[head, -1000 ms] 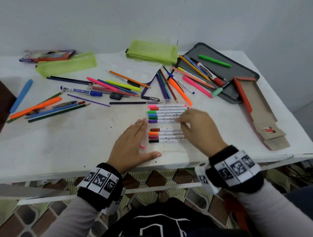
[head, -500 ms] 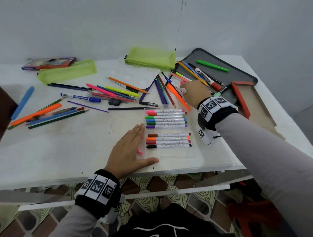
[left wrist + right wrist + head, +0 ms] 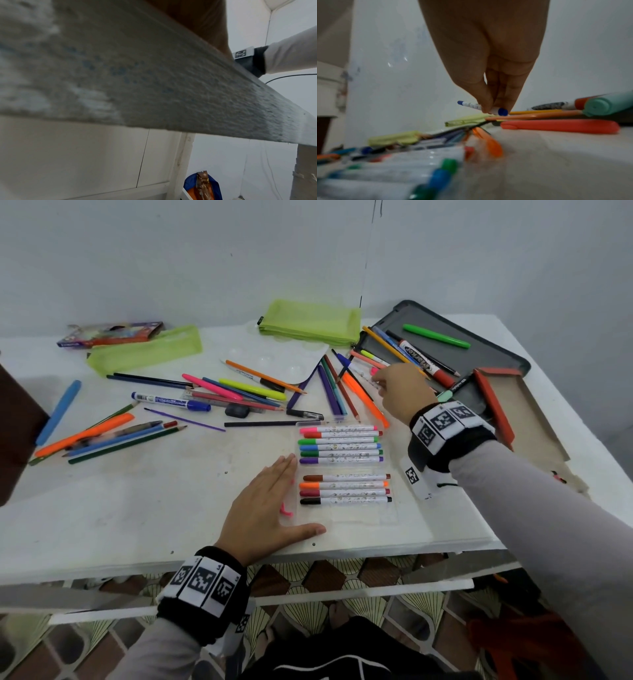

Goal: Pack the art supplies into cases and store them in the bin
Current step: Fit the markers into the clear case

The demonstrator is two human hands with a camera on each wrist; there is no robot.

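A clear plastic marker case [image 3: 346, 517] lies open near the table's front edge with several coloured markers [image 3: 340, 446] in a row and a gap in the middle. My left hand [image 3: 263, 508] rests flat on the table, fingers straight, touching the case's left edge. My right hand [image 3: 394, 386] is farther back by the dark tray. Its thumb and fingers pinch a white marker with blue ends [image 3: 482, 107], lifted slightly above the loose pens. The left wrist view shows only the table's edge from below.
Loose pens and pencils [image 3: 239, 395] are scattered across the white table [image 3: 137, 508]. Two green mesh pouches [image 3: 308, 321] [image 3: 144, 349] and a crayon box [image 3: 109, 333] lie at the back. A dark tray [image 3: 479, 350] with pens and an open cardboard box [image 3: 527, 412] are at right.
My right hand left the marker case, reached back to the pile by the dark tray and took hold of a blue-ended marker. The left hand stayed in place.
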